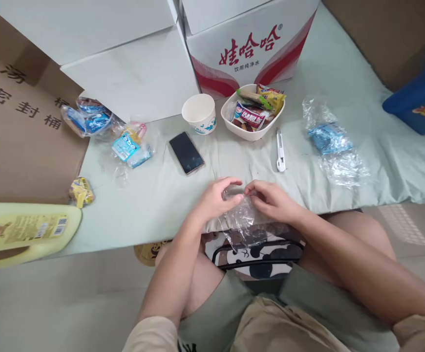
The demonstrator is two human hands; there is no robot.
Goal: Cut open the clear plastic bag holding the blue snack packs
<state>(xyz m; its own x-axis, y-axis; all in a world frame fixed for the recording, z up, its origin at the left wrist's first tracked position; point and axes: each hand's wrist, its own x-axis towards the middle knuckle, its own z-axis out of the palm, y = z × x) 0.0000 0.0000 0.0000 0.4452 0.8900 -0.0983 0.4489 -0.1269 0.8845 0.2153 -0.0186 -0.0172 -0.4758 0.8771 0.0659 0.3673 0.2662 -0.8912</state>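
A crumpled clear plastic bag [242,220] is between my two hands at the table's front edge, its lower part hanging over the edge. My left hand [218,199] curls around the bag's left side, thumb and forefinger bent with film between them. Closed in a pinch, my right hand [274,201] grips the bag's upper right edge. Beyond them are a dark-screened phone [186,152], a white paper cup [200,115] and a white bowl [254,136] of wrapped snacks. A white box cutter [280,150] lies right of the bowl.
White cartons [124,73] stand at the back. Snack packs in clear film [126,145] and a small yellow packet [81,191] lie left. A yellow bottle [25,232] lies at the left edge. Rightward are a blue packet [329,138] on film and a blue container [417,100].
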